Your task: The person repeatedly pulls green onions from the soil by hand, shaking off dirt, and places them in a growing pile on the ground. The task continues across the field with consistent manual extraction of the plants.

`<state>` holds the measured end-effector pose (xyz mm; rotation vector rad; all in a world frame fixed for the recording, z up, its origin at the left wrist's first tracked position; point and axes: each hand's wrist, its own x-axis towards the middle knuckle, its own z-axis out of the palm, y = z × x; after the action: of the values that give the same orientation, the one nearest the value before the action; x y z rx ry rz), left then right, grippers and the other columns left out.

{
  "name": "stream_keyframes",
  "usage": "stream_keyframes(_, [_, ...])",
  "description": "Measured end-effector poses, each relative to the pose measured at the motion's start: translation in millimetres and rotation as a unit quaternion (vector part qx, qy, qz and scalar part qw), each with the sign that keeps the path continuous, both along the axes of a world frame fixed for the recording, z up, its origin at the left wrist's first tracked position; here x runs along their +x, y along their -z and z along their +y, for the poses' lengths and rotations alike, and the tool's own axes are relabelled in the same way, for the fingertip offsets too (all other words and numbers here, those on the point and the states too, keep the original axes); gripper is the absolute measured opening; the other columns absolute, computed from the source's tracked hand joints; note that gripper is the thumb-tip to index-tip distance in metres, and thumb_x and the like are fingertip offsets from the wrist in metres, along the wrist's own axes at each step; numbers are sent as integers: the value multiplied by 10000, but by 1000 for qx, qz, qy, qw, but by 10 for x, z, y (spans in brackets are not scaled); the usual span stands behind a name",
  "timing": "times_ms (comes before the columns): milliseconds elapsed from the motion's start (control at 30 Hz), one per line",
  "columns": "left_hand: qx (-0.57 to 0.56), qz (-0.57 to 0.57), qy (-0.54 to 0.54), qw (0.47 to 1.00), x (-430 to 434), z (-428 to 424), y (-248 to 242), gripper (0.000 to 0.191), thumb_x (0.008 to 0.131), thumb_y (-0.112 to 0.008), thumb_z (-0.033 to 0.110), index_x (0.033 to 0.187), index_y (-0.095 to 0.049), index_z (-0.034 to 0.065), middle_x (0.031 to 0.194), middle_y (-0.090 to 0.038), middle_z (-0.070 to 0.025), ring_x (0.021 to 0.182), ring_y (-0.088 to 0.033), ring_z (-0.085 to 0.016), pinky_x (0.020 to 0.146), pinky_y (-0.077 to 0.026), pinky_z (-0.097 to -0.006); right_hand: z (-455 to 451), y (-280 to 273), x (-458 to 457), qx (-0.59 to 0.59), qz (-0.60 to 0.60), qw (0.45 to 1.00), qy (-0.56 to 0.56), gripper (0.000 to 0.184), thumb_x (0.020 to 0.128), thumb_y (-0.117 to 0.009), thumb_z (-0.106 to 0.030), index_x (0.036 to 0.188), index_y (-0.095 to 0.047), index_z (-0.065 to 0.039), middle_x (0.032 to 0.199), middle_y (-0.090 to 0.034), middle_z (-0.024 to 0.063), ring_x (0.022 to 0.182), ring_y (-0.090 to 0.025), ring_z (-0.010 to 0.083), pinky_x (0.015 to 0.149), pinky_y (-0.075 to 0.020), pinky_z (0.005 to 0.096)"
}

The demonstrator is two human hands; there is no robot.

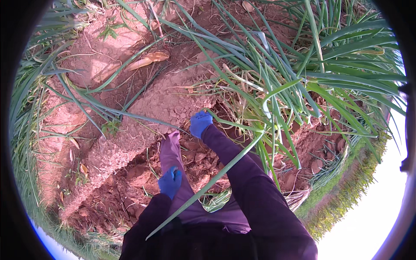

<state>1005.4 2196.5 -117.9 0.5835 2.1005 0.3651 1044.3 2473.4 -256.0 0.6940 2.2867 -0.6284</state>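
My left hand [170, 182], in a blue glove, is over my left trouser leg [178, 156]. Its fingers are curled in and nothing shows in them. Farther forward, my right hand [200, 123] is a gloved fist low over the edge of dug soil. A green onion leaf [234, 123] runs from beside that fist to the right. Whether the fist grips the leaf or something under it is hidden. Just to its right leans a clump of green onion plants [276, 94], with yellowed leaves at its base. One long leaf [208, 185] crosses in front of my right sleeve [247, 175].
A ridge of pale crumbly soil [169, 87] runs diagonally, with darker broken clods [136, 182] on the near side. Dense onion rows stand at the left [26, 107] and upper right [351, 48]. A dry husk-like piece [148, 60] lies in the far furrow. Pulled-looking leaves [217, 201] lie between my legs.
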Motion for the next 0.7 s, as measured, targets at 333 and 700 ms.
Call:
stream_keyframes(333, [-20,3,-110,994,577,223,96,215,888,-663,242,1052,-688,104,770,-690,-119,676,-684,-283,638,-538,-385,3300,597,682,280,-16,952,-125,287,824,-600,-244,974,-708,-25,1008,-696,233,902,-683,380,862,-528,498])
stream_keyframes(700, [-47,-29,-119,991,658,400,261,197,879,-680,242,1025,-699,111,783,-693,-113,660,-683,-265,621,-526,-373,2565,381,4553,228,-184,912,287,559,952,-446,-453,1236,-528,22,1170,-598,338,1080,-601,485,952,-467,544])
